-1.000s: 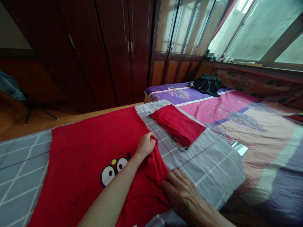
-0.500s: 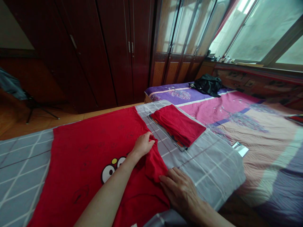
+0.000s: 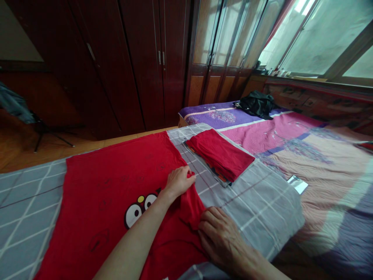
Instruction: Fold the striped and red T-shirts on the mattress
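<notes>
A red T-shirt (image 3: 116, 175) with a printed cartoon face of big white eyes lies spread on a grey checked cloth (image 3: 256, 202). My left hand (image 3: 180, 181) reaches across it and pinches the shirt's right edge between thumb and fingers. Nearer to me, my right hand (image 3: 217, 233) is closed on the same edge lower down, its fingertips partly hidden against the fabric. Between the two hands the cloth bunches into loose folds. Just beyond my hands sits a stack of folded clothes (image 3: 220, 153), a red one on top.
A bed with a colourful quilt (image 3: 305, 155) stretches to the right. A phone-like flat object (image 3: 297, 184) lies on it, and a black garment (image 3: 256, 104) is heaped farther back. Dark red wardrobes (image 3: 140, 62) line the far side. A tripod (image 3: 48, 130) stands at the left.
My left hand has shifted slightly right with the shirt's edge in its pinch. My right hand has moved very little and stays at the edge.
</notes>
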Action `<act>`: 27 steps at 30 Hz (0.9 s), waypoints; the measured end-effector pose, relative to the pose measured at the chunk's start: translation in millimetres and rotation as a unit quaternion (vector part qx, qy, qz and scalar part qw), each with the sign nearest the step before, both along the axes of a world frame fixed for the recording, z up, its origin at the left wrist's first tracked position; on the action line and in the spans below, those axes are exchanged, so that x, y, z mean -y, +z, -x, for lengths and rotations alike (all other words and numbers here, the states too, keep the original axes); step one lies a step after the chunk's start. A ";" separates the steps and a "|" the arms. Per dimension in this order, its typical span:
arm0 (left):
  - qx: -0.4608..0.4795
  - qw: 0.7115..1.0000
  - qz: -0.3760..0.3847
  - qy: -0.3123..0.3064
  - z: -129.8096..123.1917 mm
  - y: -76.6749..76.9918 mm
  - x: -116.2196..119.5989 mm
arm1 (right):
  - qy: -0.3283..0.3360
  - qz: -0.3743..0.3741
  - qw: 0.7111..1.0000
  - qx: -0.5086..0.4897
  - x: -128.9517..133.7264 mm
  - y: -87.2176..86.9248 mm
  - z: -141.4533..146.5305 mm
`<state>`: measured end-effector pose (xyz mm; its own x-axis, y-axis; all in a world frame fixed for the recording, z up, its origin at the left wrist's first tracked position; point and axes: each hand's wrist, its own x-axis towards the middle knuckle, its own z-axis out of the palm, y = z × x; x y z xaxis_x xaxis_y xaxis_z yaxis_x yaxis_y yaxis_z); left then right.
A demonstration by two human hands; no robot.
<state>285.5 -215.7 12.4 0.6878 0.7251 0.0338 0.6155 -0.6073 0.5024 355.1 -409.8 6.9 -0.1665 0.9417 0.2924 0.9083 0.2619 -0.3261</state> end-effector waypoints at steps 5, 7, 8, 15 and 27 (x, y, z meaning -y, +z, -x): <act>-0.008 1.000 -0.014 0.007 -5.9 -0.9 5.2 | 0.014 0.007 1.000 0.015 1.5 -2.7 3.3; -0.009 1.000 -0.011 0.004 -6.6 -1.6 4.1 | 0.013 0.010 1.000 0.015 1.8 -2.9 3.7; -0.009 1.000 -0.007 0.000 -6.0 -1.2 2.7 | 0.013 0.006 1.000 0.010 1.8 -2.4 3.8; 0.012 0.990 0.106 -0.095 17.1 13.8 -15.0 | -0.037 -0.066 0.994 -0.079 0.0 2.4 7.6; 0.062 0.951 0.254 -0.167 22.2 6.8 -20.5 | -0.019 -0.055 0.998 0.009 5.1 3.2 12.5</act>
<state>263.4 -195.2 19.2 0.8960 0.4117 -0.1666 0.3481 -0.4180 0.8391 342.6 -414.9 10.1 -0.1374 0.9097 0.3918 0.9241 0.2601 -0.2799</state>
